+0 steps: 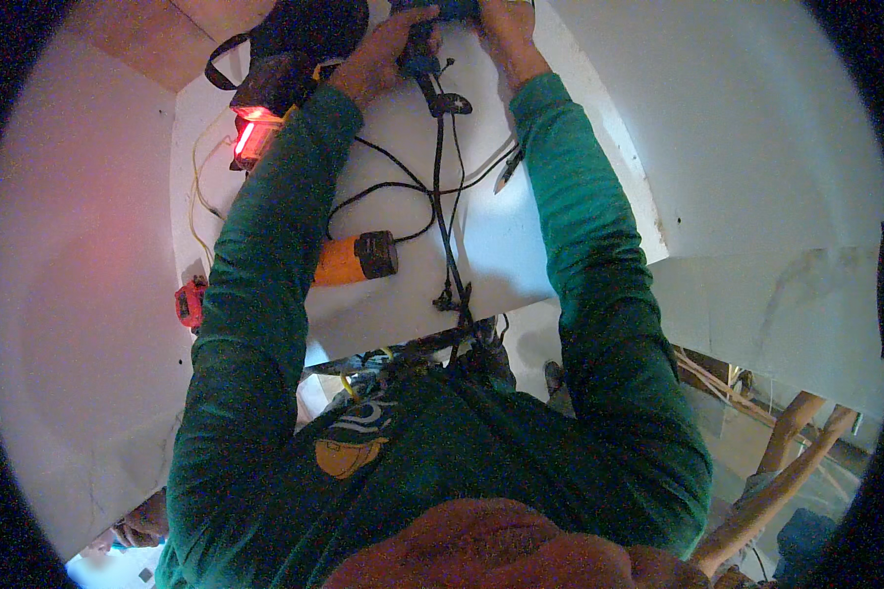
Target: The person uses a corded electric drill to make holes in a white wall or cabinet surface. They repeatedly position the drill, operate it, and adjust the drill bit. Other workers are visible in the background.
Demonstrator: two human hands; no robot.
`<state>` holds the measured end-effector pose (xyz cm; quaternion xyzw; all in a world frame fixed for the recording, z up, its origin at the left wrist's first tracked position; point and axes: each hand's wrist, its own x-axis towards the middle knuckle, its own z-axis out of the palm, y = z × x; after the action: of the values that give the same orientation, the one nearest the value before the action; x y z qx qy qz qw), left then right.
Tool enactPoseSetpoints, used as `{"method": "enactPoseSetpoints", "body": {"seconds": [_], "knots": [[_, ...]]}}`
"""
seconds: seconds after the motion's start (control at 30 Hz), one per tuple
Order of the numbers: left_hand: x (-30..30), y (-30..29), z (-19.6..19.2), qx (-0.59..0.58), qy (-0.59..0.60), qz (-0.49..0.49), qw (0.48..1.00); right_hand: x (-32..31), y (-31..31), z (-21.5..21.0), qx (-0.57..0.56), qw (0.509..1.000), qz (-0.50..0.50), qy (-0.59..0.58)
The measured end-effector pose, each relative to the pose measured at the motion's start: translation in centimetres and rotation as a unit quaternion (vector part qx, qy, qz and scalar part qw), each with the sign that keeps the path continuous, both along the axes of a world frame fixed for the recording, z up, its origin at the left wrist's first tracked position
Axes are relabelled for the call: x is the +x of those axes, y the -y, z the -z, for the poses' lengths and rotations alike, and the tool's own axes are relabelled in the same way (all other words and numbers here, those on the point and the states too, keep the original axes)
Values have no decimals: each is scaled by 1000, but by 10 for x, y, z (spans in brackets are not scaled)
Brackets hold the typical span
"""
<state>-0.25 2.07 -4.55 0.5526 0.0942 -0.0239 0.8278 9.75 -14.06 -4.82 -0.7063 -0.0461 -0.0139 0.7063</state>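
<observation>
At the top edge, both my hands are on a dark blue corded power tool [449, 9], whose far part is cut off by the frame. My left hand [391, 47] is closed around its handle side, where a thick black cord [438, 147] leaves it. My right hand [508, 31] grips the other end, with its fingertips partly out of view. Between my forearms the cord runs down a white surface beside thinner black cables. Left of the cord lies an orange cylindrical tool body [352, 259] with a black end. A small dark pointed tool [507, 171] rests by my right forearm.
A black bag [304, 44] with a strap sits at the upper left, above a glowing red light [252, 139]. Below is a red tape measure [191, 302]. White panels [79, 265] rise on both sides. Another person's bare arms [789, 432] show at lower right.
</observation>
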Motion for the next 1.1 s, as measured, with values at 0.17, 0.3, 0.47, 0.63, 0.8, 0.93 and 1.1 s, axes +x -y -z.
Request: {"method": "enactPoseSetpoints", "body": {"seconds": [0.17, 0.3, 0.47, 0.63, 0.8, 0.93, 1.1], "knots": [[-9, 6, -10, -8, -35, -19, 999, 11, -7, 7, 85, 996, -17, -13], [-9, 8, -11, -4, -24, -5, 1000, 13, -17, 16, 190, 981, 2, 30], [-7, 0, -3, -13, -15, 14, 1000, 7, -9, 9, 129, 991, -26, 28], [-4, 2, -7, -11, -28, 14, 999, 6, -5, 8, 157, 986, -49, 3], [-5, 6, -10, -26, -24, -1, 999, 3, -4, 7, 139, 989, -54, 15], [-6, 5, -10, -16, -19, 6, 1000, 7, -8, 11, 159, 986, -46, 21], [-9, 9, -12, -20, -32, -3, 999, 12, -8, 14, 68, 996, 14, 47]]}}
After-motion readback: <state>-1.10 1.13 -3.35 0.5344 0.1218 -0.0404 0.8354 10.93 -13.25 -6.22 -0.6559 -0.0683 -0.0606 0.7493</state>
